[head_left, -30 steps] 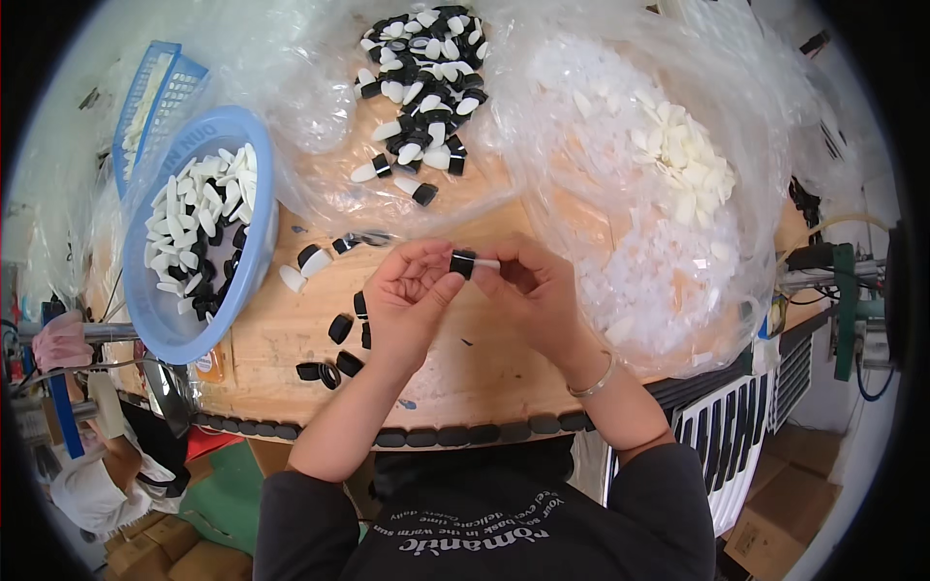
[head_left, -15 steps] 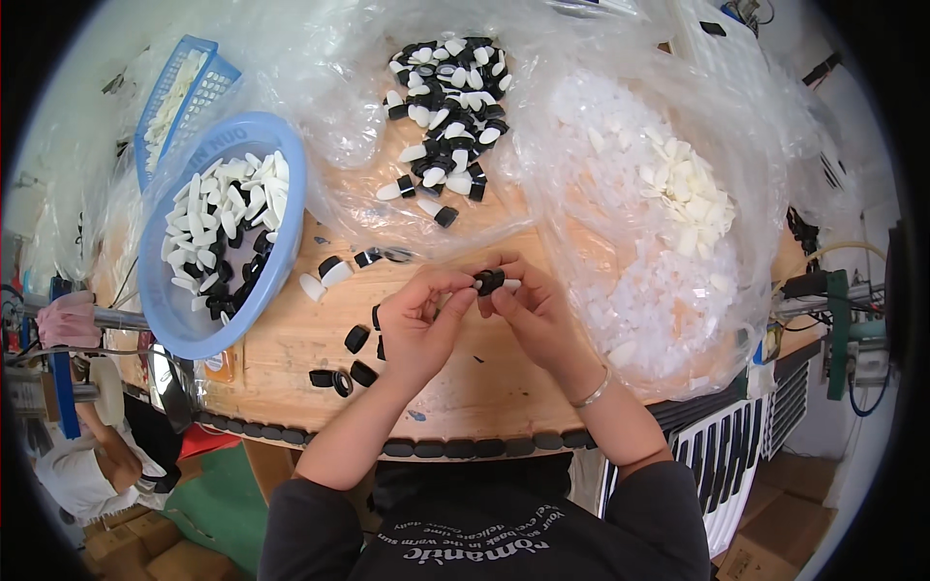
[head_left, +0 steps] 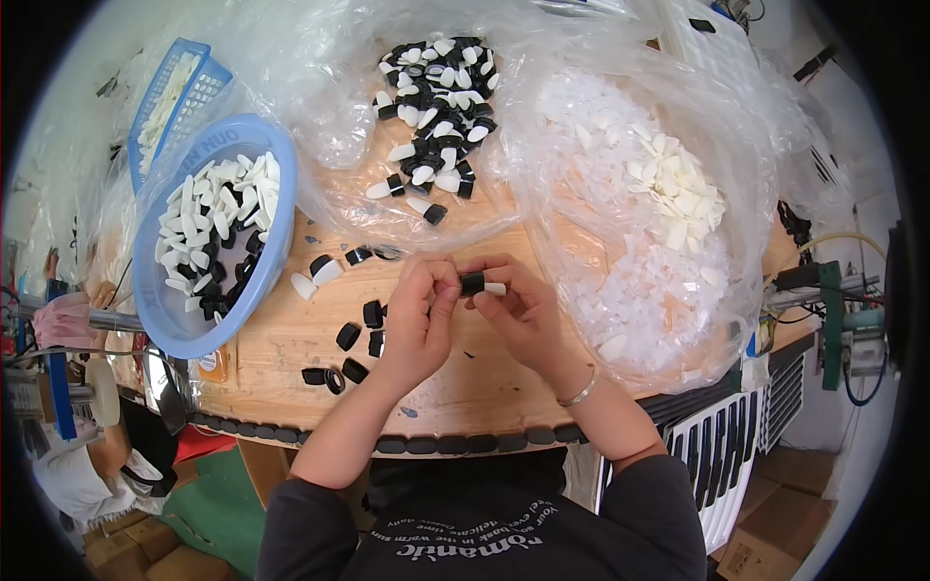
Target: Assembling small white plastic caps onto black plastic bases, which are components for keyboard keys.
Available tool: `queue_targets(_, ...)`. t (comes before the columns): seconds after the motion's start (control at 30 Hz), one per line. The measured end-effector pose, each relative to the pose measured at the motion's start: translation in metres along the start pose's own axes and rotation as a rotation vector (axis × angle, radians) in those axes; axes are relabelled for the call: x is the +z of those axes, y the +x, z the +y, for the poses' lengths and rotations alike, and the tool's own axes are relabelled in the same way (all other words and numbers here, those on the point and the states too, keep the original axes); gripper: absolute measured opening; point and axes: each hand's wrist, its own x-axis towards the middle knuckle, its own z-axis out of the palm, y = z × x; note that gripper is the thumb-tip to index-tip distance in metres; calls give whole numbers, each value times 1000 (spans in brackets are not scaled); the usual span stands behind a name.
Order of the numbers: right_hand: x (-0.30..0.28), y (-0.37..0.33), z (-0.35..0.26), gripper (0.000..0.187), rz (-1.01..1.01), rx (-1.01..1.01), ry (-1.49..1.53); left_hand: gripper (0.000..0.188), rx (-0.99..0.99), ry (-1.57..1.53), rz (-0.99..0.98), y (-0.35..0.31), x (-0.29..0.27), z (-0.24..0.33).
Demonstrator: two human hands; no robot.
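A short black band [head_left: 472, 283] is pinched between my two hands over the middle of the table. From its right side sticks a white oval tab [head_left: 495, 289]. My right hand [head_left: 523, 315] is closed around the band, its thumb below. My left hand [head_left: 424, 310] has thumb and fingertips pressed together at the band's left end; what lies inside that pinch is hidden. Left of my left hand lie several loose black bands [head_left: 348, 336]. Farther back, a white tab [head_left: 303, 286] rests beside another one joined to a black band.
At the left stands a blue basin [head_left: 283, 208] with white tabs and black bands, a blue basket [head_left: 136, 145] behind it. Banded tabs [head_left: 441, 126] are heaped at the back. White pieces [head_left: 678, 198] lie on clear plastic at the right. Black pads [head_left: 450, 444] line the front edge.
The black band has turned in my fingers, so its smooth side shows and the white tab points right. My left fingers have closed in tighter. The whole view has shifted slightly.
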Motion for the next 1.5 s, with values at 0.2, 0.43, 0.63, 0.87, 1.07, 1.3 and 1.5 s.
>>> queue_targets(0.2, 10, -3, -4, 20, 146, -12, -152, 2, -22, -89, 55, -4, 6, -5)
queue_targets(0.43, 3, -1, -8, 26, 164, 28, -244, 3, -164, -273, 60, -4, 8, -1)
queue_targets(0.63, 6, -1, -12, 41, 239, -92, -281, 3, -133, -291, 35, -4, 9, -7)
queue_targets(0.87, 1, -2, -14, 43, 136, -182, -392, 6, -201, -440, 54, 2, 14, 3)
queue_targets(1.07, -7, 0, -30, 39, 27, -196, -642, 4, -92, -169, -8, -1, -1, -7)
queue_targets(1.3, -4, 4, -41, 25, 40, -373, -881, 7, 33, 31, -29, 3, 2, -9)
queue_targets(1.5, -2, 6, -40, 23, 27, -465, -884, 9, 168, 167, 18, 3, 3, -4)
